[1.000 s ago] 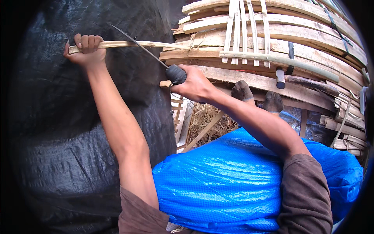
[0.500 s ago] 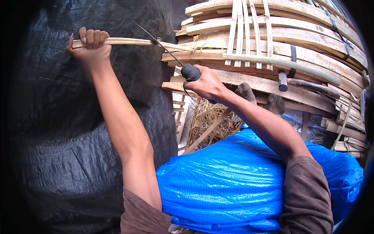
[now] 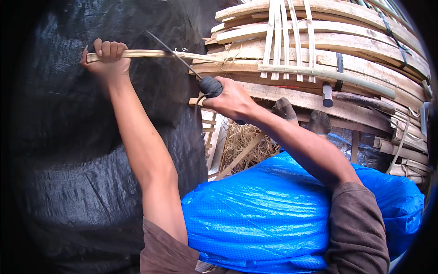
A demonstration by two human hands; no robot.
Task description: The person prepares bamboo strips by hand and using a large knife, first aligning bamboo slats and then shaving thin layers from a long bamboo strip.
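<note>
My left hand [image 3: 107, 58] is closed around the left end of a pale wooden strip [image 3: 150, 53], which looks like split bamboo. The strip's far right end lies on the stacked wood. My right hand [image 3: 230, 98] grips the black-wrapped handle of a knife [image 3: 210, 86]. Its thin dark blade slants up and left, crossing the strip about midway. A small curled shaving [image 3: 181, 50] stands by the blade. Part of the handle is hidden inside my right hand.
Stacked wooden planks [image 3: 273, 68] fill the upper right, with several narrow slats [image 3: 286, 41] across them. A hammer [image 3: 327, 96] rests on the planks. A blue tarp [image 3: 260, 214] covers my lap; straw shavings [image 3: 246, 146] lie below. Black sheeting [image 3: 82, 182] hangs at left.
My right hand and the knife have moved left along the strip, and the shaving at the blade has shifted left with them. My left hand keeps its grip, slightly lower.
</note>
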